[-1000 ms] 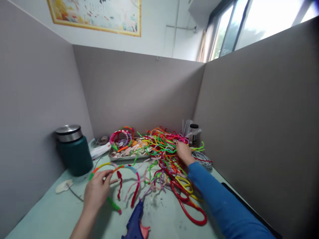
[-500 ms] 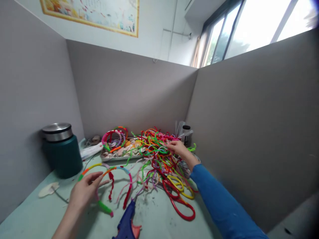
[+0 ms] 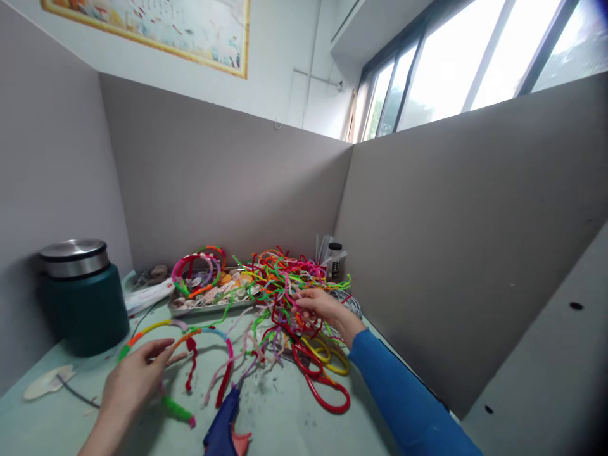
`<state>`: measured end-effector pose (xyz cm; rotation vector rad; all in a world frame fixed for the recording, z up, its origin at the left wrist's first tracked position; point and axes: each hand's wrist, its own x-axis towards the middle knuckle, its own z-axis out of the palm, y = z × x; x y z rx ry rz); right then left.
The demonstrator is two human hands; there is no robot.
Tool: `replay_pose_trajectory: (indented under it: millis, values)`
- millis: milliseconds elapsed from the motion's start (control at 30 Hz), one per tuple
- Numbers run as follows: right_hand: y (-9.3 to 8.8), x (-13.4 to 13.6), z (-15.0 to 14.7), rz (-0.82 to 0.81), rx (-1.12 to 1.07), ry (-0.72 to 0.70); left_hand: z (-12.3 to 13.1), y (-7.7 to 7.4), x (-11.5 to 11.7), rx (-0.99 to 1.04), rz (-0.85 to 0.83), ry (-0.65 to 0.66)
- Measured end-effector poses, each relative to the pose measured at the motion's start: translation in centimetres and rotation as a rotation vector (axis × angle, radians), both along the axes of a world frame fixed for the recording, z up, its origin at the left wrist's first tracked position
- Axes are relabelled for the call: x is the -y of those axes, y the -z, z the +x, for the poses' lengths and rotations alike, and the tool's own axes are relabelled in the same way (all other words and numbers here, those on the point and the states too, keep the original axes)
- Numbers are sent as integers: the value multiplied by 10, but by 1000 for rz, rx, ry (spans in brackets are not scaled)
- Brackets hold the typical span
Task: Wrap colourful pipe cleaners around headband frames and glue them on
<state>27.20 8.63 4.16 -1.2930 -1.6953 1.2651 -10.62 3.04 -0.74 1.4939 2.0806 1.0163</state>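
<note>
My left hand (image 3: pixel 133 379) rests on a headband wrapped in many colours (image 3: pixel 147 329) that lies on the pale green table (image 3: pixel 285 418); its fingers curl round the band near the green end. My right hand (image 3: pixel 317 306), in a blue sleeve, reaches into a tangled heap of coloured pipe cleaners (image 3: pixel 280 278) and its fingers pinch some strands. A second wrapped headband (image 3: pixel 209 332) with red ends lies between my hands.
A blue glue gun (image 3: pixel 223 430) lies at the near edge. A dark green jar with a steel lid (image 3: pixel 78 294) stands at the left. A metal tray (image 3: pixel 190 309) holds shells and more wrapped headbands (image 3: pixel 194 269). Grey partition walls close in three sides.
My right hand has drawn back from the far side of the heap toward me, into its middle. My head has turned right, so everything has shifted left. The left hand keeps its hold.
</note>
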Motion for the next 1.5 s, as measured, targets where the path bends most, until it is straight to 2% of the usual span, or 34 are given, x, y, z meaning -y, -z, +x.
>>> replay_pose_trajectory:
  millis: [133,267,400,500,567,667,767,867,967,1033,1100,1233,1400,1433,1500]
  values:
    - [10,9,-16,47,70,-8,0,-1,1,-149,-72,27]
    - [22,23,-45,190,139,34,6,-5,6,-267,-29,26]
    - [36,44,-79,385,214,49,20,-9,12,-141,20,41]
    - [45,58,-97,652,336,44,28,-11,15,-94,68,101]
    - [48,62,-102,753,333,73,28,-12,17,-121,64,58]
    - [50,62,-101,836,241,121,19,-16,18,-97,49,-104]
    - [50,61,-98,892,249,89,13,-17,17,115,112,-183]
    - [53,64,-99,897,343,27,20,-15,17,391,142,-47]
    - [56,70,-104,904,469,-14,36,-16,21,556,44,202]
    - [58,73,-106,919,563,-27,47,-19,25,691,36,338]
    - [58,74,-107,940,624,-30,53,-21,27,782,42,393]
    - [60,73,-106,975,643,-32,52,-19,24,804,33,320]
    - [61,72,-102,997,572,-12,43,-13,17,872,178,4]
    - [61,73,-102,999,559,-15,43,-13,17,887,190,-4]
    - [60,73,-101,1013,545,-41,45,-15,17,916,176,63]
